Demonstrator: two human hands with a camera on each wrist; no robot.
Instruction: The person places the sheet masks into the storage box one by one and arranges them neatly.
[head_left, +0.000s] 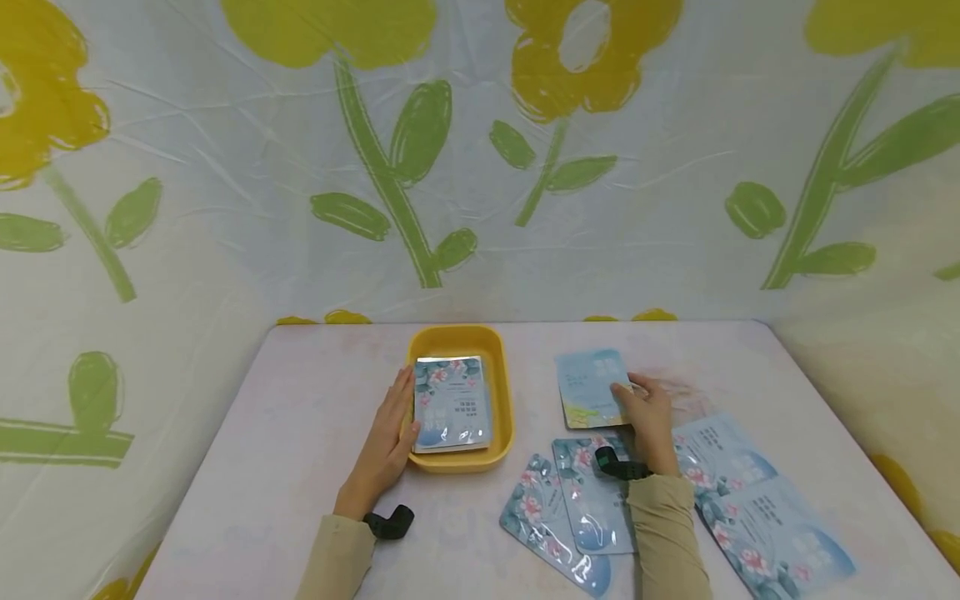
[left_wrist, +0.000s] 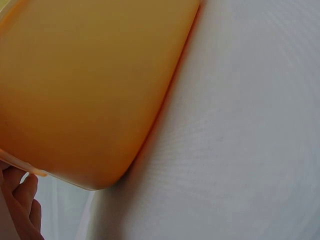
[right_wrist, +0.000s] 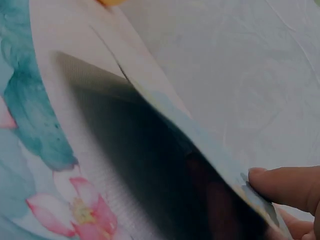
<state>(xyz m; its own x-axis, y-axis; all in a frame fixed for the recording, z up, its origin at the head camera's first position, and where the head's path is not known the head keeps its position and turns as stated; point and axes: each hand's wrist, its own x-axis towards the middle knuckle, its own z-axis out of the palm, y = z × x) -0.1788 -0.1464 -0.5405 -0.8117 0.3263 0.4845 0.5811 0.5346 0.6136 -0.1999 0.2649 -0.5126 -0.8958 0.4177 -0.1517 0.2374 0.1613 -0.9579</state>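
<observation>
My right hand point(head_left: 651, 421) pinches the right edge of a light blue sheet-mask packet point(head_left: 588, 387), thumb on top. In the right wrist view the packet point(right_wrist: 182, 130) is raised at an angle over the table, its shadowed underside showing. My left hand point(head_left: 386, 442) rests along the left side of a yellow plastic basket point(head_left: 504, 417), fingers stretched along the rim and thumb at its front-left part. Inside the basket lies a stack of floral blue packets point(head_left: 452, 408). The left wrist view shows the basket's outer wall point(left_wrist: 95, 90) with fingers at its rim.
Two floral packets overlap near the front, one slanted point(head_left: 543, 521) and one point(head_left: 592, 492) partly under my right wrist. Further right lie more floral packets point(head_left: 780, 533), overlapping. A flower-print cloth point(head_left: 660, 208) rises behind the table.
</observation>
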